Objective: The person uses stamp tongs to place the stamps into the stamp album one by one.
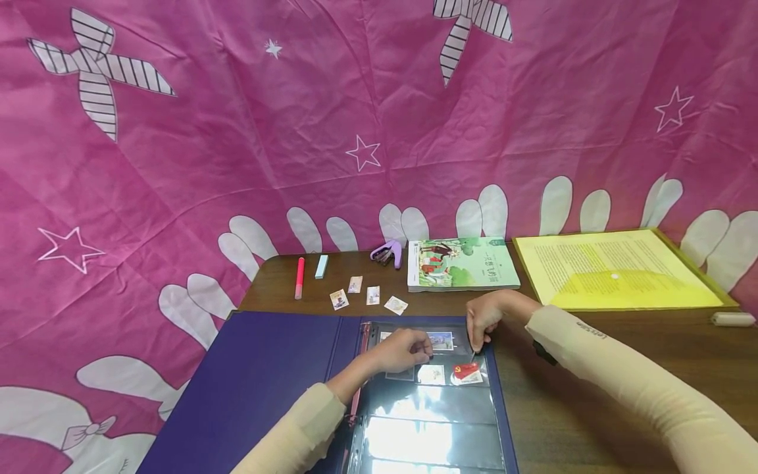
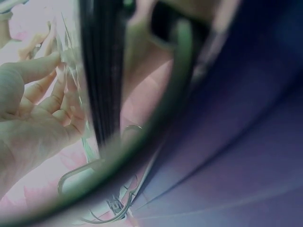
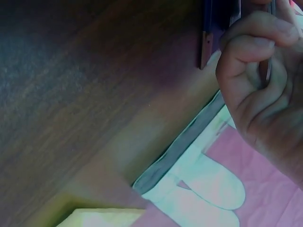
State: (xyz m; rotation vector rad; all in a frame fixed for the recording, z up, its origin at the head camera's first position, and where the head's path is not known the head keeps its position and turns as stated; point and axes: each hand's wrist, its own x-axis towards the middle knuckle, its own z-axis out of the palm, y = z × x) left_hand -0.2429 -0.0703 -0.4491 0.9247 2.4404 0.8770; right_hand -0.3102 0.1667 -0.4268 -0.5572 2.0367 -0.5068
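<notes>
The right hand (image 1: pixel 484 317) has its grip closed round a slim metal tool (image 3: pixel 268 71), fingers curled tight, the tip pointing down at the upper edge of a red stamp (image 1: pixel 465 370). That stamp lies just below the right grip, near the right edge of the album page (image 1: pixel 435 413). The left hand (image 1: pixel 404 349) is over the page's upper part, fingers bent; whether its grip pinches the clear plastic cannot be told.
</notes>
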